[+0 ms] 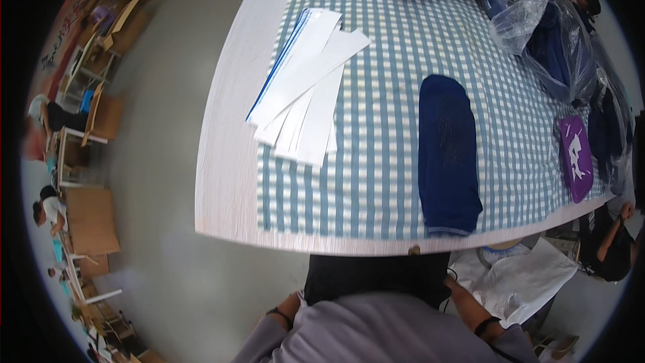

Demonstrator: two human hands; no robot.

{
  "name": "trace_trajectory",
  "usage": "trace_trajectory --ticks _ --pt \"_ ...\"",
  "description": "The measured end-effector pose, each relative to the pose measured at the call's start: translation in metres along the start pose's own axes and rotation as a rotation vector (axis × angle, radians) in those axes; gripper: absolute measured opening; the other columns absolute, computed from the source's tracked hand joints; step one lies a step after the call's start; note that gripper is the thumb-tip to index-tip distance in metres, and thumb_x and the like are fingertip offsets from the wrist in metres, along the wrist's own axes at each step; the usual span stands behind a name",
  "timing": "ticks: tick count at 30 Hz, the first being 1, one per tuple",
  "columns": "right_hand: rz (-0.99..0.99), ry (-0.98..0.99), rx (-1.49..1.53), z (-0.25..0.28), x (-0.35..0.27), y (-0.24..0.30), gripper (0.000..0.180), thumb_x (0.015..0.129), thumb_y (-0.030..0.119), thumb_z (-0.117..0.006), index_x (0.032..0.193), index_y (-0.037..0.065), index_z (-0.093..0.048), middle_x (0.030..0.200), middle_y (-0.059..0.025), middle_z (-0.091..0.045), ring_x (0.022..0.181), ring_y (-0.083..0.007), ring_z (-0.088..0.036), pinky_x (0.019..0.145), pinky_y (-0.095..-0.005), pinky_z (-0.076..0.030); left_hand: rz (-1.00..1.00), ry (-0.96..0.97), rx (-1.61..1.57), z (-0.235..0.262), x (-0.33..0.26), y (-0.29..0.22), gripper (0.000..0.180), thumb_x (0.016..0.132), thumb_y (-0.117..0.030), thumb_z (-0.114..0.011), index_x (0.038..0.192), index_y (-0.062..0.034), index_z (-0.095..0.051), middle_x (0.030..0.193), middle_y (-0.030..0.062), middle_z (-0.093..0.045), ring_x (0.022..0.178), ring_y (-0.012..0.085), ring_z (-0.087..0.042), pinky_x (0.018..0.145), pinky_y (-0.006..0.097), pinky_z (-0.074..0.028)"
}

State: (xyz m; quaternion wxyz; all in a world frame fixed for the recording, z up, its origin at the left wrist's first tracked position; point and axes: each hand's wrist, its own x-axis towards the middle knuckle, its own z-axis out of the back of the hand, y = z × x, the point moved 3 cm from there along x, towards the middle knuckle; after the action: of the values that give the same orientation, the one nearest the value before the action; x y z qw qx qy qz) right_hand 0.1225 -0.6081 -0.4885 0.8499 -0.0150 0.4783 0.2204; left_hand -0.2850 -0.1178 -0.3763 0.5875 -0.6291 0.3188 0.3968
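Note:
My left hand (290, 304) is down beside my body, below the table's near edge, with its fingers hidden. My right hand (455, 288) hangs low on the other side, also against my dark clothing, and its fingers do not show. Neither hand touches anything on the table. Closest to me on the checked cloth (376, 181) lies a flat, dark blue sock-like knit piece (449, 154), rounded at its far end. Left of it, several white paper strips (302, 87) are fanned in a loose pile, some with blue edges.
Clear plastic bags of dark blue goods (551, 47) crowd the table's far right. A purple packet (576, 158) lies at the right edge. White sheeting (527, 282) is below the table on the right. People and cardboard boxes (92, 222) line the left; another person (611, 242) is at right.

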Motion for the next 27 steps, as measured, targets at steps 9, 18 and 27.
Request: trace_trajectory --ticks 9,18,27 --pt "-0.349 0.194 0.592 0.001 -0.037 0.079 0.026 0.103 0.016 -0.061 0.120 0.005 -0.076 0.121 -0.0184 -0.077 0.108 -0.0396 -0.074 0.095 -0.0476 -0.061 0.248 -0.031 -0.040 0.041 -0.020 -0.024 0.037 0.113 -0.023 -0.055 0.140 0.0003 -0.066 0.122 0.0164 -0.077 0.115 0.0351 -0.074 0.109 0.044 -0.056" --pt "-0.218 0.240 0.598 0.030 -0.024 0.103 0.027 0.103 0.018 -0.060 0.120 0.003 -0.076 0.122 -0.0224 -0.076 0.110 -0.0419 -0.074 0.096 -0.0480 -0.060 0.250 0.022 0.060 0.068 -0.026 -0.045 0.036 0.113 -0.022 -0.055 0.138 0.0003 -0.067 0.120 0.0154 -0.077 0.112 0.0334 -0.075 0.108 0.044 -0.057" --pt "0.085 0.247 0.459 0.080 -0.021 0.121 0.030 0.104 0.020 -0.059 0.119 0.001 -0.076 0.124 -0.0265 -0.075 0.112 -0.0441 -0.073 0.097 -0.0484 -0.059 -0.033 -0.036 0.144 0.048 0.082 -0.016 0.034 0.113 -0.022 -0.055 0.136 0.0003 -0.068 0.118 0.0143 -0.077 0.110 0.0316 -0.075 0.107 0.043 -0.057"
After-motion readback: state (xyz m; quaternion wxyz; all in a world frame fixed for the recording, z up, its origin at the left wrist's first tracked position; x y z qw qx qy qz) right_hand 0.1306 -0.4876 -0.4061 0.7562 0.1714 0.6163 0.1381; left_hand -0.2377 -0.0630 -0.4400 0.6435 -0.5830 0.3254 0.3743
